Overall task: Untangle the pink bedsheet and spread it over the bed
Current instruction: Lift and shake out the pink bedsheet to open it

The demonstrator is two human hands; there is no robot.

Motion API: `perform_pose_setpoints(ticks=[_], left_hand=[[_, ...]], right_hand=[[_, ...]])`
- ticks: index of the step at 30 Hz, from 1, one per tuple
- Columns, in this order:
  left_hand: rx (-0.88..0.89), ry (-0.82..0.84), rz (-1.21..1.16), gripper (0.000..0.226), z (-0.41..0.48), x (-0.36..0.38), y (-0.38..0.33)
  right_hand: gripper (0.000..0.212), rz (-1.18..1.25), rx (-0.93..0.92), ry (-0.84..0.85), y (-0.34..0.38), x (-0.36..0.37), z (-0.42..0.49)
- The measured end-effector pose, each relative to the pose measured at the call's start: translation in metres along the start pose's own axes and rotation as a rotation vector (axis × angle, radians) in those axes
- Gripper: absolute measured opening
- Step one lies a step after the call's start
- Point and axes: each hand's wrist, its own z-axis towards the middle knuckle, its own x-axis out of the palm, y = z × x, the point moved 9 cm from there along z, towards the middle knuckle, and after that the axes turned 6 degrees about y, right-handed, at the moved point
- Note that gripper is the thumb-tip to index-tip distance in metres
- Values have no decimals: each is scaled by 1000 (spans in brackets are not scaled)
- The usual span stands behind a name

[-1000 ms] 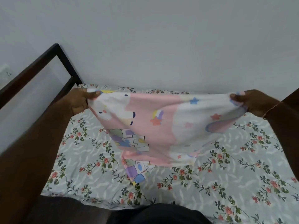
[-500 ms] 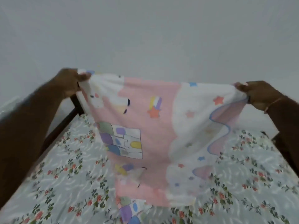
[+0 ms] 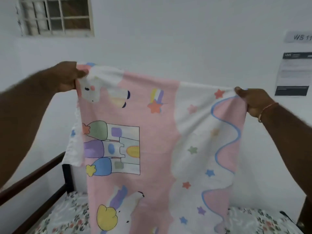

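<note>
Head view: the sheet point(image 3: 157, 132) is held up in the air and stretched out flat between both hands, so most of the middle of the frame is covered by it. Its top left corner is pinched by the left hand point(image 3: 67, 78) at about 10 o'clock, with the fingers curled round a bunched bit of cloth. The top right corner is gripped by the right hand point(image 3: 251, 100) at about 3 o'clock, thumb laid on top of the edge. The hands are spread well apart, and the top edge is pulled fairly taut, sloping down a bit toward the right. A thin bangle point(image 3: 266, 110) is worn on the right wrist.

The sheet is pink and white, printed with a castle, stars and unicorn bits. It's hung in front of the bed point(image 3: 70, 213) and cut off at 6 o'clock, so whether the lower end touches the bed can't be told. A white flap is seen sticking out on the left side, around 9 o'clock.

The bed's floral cover is seen at 7 and 5 o'clock, and a dark rail point(image 3: 33, 176) at 8 o'clock. A barred window point(image 3: 55, 16) is set in the white wall at 11 o'clock. A sign point(image 3: 298, 37) marked "WS 11" is cut off at 2 o'clock, with a notice point(image 3: 293, 73) under it, too blurred to be read.
</note>
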Motion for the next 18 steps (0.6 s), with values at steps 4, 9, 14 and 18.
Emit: perform_pose_setpoints(ticks=[4,9,14,18], left_hand=[[-71,-30,75,26,10,-11,-16],[76,-170,-70,63,3,-6,-33],[-66,-213,27,61,-3,3,25],[37,-165,-1,53,5,5,0]], right_hand=[[38,22,45,24,15,-15,19],[29,-32,39,1,36,-19,21],[27,-97,105,-53,17,-29,9],[24,-180,108,-114,27,-34,3]])
